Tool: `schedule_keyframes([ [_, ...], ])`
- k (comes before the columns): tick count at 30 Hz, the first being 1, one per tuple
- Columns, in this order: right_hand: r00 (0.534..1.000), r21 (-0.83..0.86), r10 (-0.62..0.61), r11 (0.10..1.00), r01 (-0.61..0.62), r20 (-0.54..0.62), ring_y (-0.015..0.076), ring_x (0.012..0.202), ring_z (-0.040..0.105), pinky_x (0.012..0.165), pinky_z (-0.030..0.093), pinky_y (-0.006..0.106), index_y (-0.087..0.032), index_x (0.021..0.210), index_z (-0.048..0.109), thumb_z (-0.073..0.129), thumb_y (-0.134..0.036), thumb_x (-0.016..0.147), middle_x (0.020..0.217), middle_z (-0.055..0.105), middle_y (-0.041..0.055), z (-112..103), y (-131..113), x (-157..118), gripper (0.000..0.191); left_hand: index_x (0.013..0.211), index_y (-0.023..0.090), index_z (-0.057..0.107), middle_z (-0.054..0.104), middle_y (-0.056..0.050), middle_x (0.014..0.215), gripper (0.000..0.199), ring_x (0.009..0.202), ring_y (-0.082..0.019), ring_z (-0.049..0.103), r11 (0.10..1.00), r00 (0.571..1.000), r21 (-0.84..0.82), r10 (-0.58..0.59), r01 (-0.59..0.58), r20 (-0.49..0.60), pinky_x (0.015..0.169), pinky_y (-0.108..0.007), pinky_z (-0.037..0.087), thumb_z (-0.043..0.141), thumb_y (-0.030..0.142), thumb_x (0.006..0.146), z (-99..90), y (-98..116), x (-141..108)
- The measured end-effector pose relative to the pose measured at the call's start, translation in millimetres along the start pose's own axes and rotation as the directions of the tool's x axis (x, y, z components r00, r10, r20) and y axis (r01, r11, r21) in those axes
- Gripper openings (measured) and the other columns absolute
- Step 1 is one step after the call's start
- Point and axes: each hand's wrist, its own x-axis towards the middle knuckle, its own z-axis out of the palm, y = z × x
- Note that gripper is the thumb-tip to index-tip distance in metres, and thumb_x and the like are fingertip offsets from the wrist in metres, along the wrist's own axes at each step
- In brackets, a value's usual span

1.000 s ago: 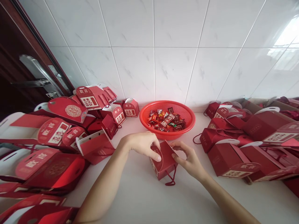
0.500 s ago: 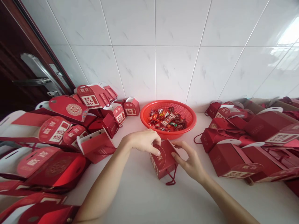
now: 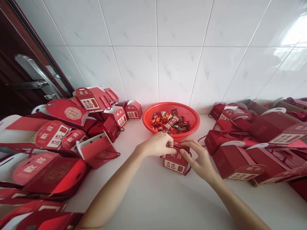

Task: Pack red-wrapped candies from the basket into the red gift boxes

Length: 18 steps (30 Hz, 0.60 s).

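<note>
A small red gift box (image 3: 175, 164) with a cream label stands upright on the white table, in front of the red basket (image 3: 171, 135). My left hand (image 3: 157, 145) holds its upper left side, fingers curled over the top flap. From the right, my right hand (image 3: 198, 158) grips the upper right edge between thumb and fingers. Part of the top is hidden by my fingers. A dark red cord shows at the box's lower right side. Wrapped candies (image 3: 170, 121) lie in the basket.
Many red boxes (image 3: 98, 150) are piled on the left, some with open flaps. More red boxes (image 3: 236, 161) crowd the right side. Behind the table (image 3: 148, 204) rises a white tiled wall (image 3: 134, 70). A dark door with a metal handle (image 3: 35, 83) is at the upper left.
The box has turned so its labelled face points toward me, and it has shifted slightly right and closer to the basket. Both hands have moved with it. The view has shifted slightly.
</note>
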Motion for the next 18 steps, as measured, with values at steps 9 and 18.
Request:
schedule_keyframes([
  [9,0.999,-0.071,-0.04,0.997,0.04,0.0,0.0266,0.106,0.065,0.09,0.055,0.041,-0.026,0.106,0.07,0.063,-0.031,0.091,0.113,0.069,0.0094,2,4,0,0.017,0.065,0.019,0.058,0.065,0.0,0.058,0.024,0.056,-0.017,0.065,0.993,0.996,-0.082,-0.083,0.08,-0.035,0.053,-0.025,0.043,0.066,0.04,0.074,10.9,-3,6],
  [18,0.998,-0.067,-0.064,0.996,0.064,0.014,0.0266,0.106,0.066,0.089,0.055,0.042,-0.027,0.105,0.073,0.063,-0.033,0.092,0.115,0.069,0.0091,0,5,-1,0.018,0.073,0.019,0.067,0.074,-0.006,0.079,0.02,0.074,-0.021,0.066,0.976,0.957,0.166,-0.093,0.142,-0.276,0.06,-0.028,0.038,0.065,0.038,0.079,8.4,10,-1],
])
